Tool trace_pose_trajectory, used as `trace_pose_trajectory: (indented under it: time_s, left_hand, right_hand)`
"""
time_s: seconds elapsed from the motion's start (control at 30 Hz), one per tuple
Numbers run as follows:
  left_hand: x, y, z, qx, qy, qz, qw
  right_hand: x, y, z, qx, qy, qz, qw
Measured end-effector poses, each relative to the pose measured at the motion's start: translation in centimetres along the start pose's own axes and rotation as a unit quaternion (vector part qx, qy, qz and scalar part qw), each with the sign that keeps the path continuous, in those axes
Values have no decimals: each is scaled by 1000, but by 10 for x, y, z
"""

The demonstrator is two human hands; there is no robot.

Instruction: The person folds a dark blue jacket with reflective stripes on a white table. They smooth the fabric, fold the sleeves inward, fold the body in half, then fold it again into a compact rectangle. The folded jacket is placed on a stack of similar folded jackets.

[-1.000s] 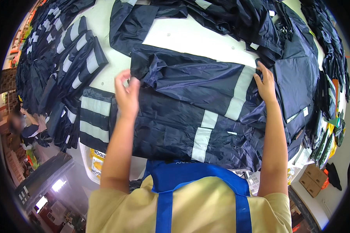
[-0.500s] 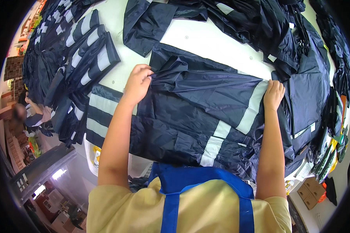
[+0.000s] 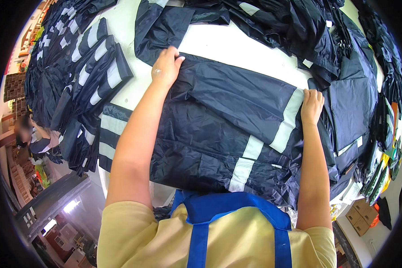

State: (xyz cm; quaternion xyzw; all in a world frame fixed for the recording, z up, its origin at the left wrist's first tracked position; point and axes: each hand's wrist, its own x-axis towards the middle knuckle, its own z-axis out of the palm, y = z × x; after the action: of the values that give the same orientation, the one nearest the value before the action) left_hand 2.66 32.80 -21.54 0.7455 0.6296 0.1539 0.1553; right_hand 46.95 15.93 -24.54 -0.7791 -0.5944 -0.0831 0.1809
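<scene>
A dark navy garment (image 3: 196, 129) of thin shiny fabric, with pale reflective bands, lies in front of me on a white table. One panel of it (image 3: 241, 91), probably a sleeve, is laid across the top, fairly smooth, with a pale band (image 3: 286, 119) near its right end. My left hand (image 3: 166, 68) pinches the far left corner of this panel, thumb against fingers. At the panel's far right corner, beside the band, my right hand (image 3: 312, 106) has its fingers closed on the edge. Whether the whole garment is a jacket or trousers, I cannot tell.
White tabletop (image 3: 223, 42) shows beyond the garment. Dark banded garments are piled at the left (image 3: 100, 67), and more dark clothing (image 3: 277, 27) lies at the far side and right (image 3: 350, 107). Cardboard boxes (image 3: 361, 216) stand at lower right. Another person (image 3: 44, 138) is at far left.
My left hand has moved away from me and slightly right, carrying the panel's corner. The bunched folds near it have flattened out. My right hand has stayed nearly in place.
</scene>
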Motion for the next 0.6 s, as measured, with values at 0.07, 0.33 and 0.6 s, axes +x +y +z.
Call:
trace_pose_trajectory:
  time_s: [0.07, 0.33, 0.6]
  left_hand:
    - [9, -8, -4, -31, -23, 84, 996]
    - [39, 24, -36, 210, -215, 252, 920]
    - [-38, 27, -80, 93, 105, 261, 955]
  right_hand:
    - [4, 7, -6, 54, -53, 9, 997]
    - [43, -6, -96, 40, -305, -80, 948]
    - [-19, -67, -171, 17, 74, -187, 979]
